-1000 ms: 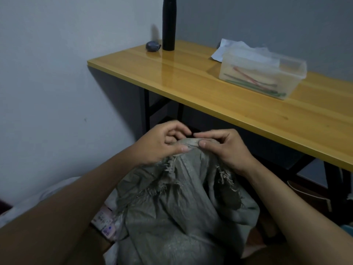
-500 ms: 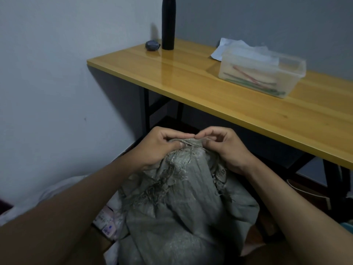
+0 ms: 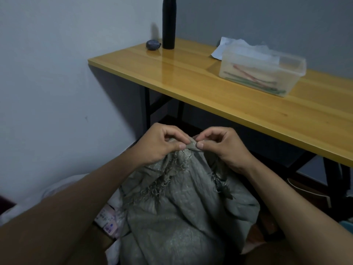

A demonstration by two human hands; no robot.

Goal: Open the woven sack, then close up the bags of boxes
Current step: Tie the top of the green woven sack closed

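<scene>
A grey woven sack (image 3: 183,211) stands in front of me, its frayed top bunched together. My left hand (image 3: 162,144) pinches the bunched top from the left, thumb and fingers curled on the fabric. From the right, my right hand (image 3: 221,144) pinches the same spot, so the fingertips of both hands nearly meet. Loose threads hang below the gathered mouth. What is inside the sack is hidden. A white bag with a printed label (image 3: 108,224) shows at the sack's lower left.
A wooden table (image 3: 210,88) on black legs stands just beyond the sack. On it are a tall black bottle (image 3: 169,22), a small dark round object (image 3: 152,44), a clear plastic box (image 3: 261,73) and white paper (image 3: 231,44). A wall is on the left.
Both hands have drawn closer together on the sack's top and shifted from a broad hold to a fingertip pinch. The bunched mouth has tightened slightly.
</scene>
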